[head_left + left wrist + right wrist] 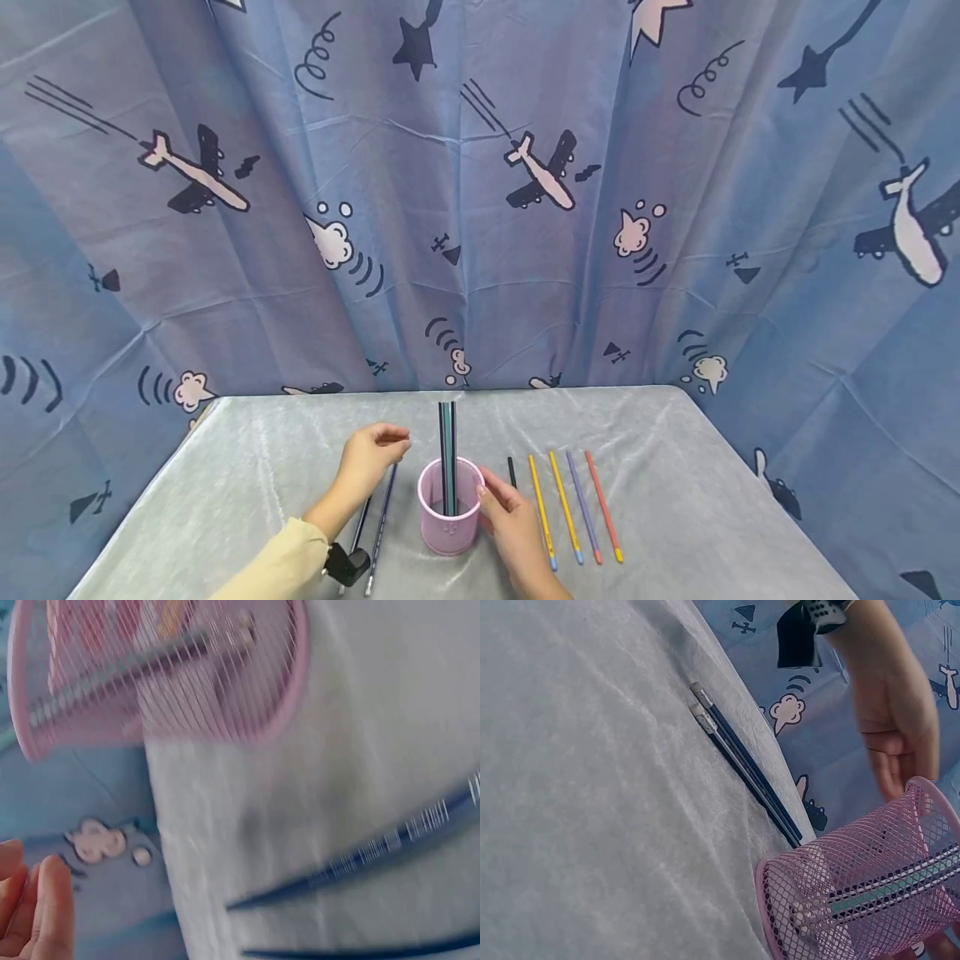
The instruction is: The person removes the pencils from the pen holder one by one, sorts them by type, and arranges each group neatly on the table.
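Note:
A pink mesh pencil cup (450,540) stands upright on the cloth, with several dark and teal pencils (448,442) in it. My right hand (516,529) holds the cup by its right side, thumb near the rim; in the right wrist view only some fingertips show behind the mesh. My left hand (373,458) is raised just left of the cup, fingers loosely bent, and nothing shows between them. In the left wrist view its fingers (52,907) are apart from the cup. Below this hand lie two dark blue pencils (742,761), side by side on the cloth.
Right of the cup lie a black pencil (512,472), two yellow pencils (542,510), a purple pencil (583,507) and a red pencil (603,507) in a row. A grey cloth (712,517) covers the table. Behind it hangs a blue patterned curtain (480,317).

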A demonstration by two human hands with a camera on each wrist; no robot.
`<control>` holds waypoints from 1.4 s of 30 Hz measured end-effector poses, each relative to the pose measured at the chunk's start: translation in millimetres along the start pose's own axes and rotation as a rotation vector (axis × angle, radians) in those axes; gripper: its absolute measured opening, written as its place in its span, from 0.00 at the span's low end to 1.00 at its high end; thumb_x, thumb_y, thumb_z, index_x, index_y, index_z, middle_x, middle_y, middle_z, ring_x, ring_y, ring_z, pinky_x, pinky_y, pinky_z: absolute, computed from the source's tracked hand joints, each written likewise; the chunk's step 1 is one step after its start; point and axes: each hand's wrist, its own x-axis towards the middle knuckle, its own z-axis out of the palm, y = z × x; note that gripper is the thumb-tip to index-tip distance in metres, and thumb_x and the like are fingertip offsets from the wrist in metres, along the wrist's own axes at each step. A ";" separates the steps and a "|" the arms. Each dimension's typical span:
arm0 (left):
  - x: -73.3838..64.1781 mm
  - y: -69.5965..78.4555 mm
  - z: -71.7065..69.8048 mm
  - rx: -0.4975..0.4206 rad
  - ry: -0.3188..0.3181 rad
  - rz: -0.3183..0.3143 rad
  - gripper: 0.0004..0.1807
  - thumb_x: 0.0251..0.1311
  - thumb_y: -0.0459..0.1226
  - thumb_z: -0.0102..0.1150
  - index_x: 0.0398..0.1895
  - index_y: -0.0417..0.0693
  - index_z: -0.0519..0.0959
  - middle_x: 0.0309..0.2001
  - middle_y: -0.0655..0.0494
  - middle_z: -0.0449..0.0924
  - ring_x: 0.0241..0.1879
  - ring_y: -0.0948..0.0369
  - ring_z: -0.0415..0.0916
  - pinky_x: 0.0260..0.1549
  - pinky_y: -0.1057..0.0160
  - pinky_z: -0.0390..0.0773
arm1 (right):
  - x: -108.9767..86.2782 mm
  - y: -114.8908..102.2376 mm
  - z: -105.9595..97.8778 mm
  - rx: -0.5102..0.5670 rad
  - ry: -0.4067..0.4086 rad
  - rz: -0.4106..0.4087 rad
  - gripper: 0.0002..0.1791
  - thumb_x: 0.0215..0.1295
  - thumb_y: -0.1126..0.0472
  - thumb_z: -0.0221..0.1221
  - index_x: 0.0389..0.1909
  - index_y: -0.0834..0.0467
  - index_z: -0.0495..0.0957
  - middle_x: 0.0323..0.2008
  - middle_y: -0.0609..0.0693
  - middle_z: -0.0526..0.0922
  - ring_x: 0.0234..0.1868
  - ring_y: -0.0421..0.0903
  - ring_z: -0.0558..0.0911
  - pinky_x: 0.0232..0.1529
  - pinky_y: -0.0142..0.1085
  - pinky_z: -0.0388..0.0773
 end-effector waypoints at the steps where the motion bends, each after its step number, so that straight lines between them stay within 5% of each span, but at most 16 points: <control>1: -1.5 3.1 3.0 -0.018 0.000 0.017 0.09 0.59 0.28 0.63 0.42 0.32 0.84 0.40 0.40 0.87 0.36 0.57 0.86 0.37 0.64 0.87 | 0.1 0.0 -0.1 -0.001 0.000 -0.001 0.26 0.73 0.58 0.56 0.66 0.69 0.70 0.63 0.67 0.76 0.61 0.53 0.78 0.55 0.42 0.84; 18: -8.2 22.2 31.2 -0.127 -0.028 0.054 0.14 0.57 0.32 0.68 0.45 0.33 0.83 0.41 0.39 0.87 0.40 0.52 0.86 0.40 0.64 0.87 | 1.8 1.6 -0.2 -0.008 0.001 -0.006 0.26 0.73 0.58 0.55 0.66 0.70 0.70 0.62 0.67 0.76 0.60 0.53 0.79 0.54 0.43 0.84; 42: -4.2 28.8 42.8 -0.115 0.041 0.013 0.08 0.57 0.29 0.65 0.38 0.31 0.83 0.36 0.40 0.87 0.33 0.59 0.83 0.34 0.65 0.87 | 1.7 3.3 -0.3 0.008 -0.002 -0.007 0.26 0.73 0.59 0.55 0.66 0.70 0.69 0.62 0.67 0.76 0.59 0.51 0.80 0.54 0.42 0.84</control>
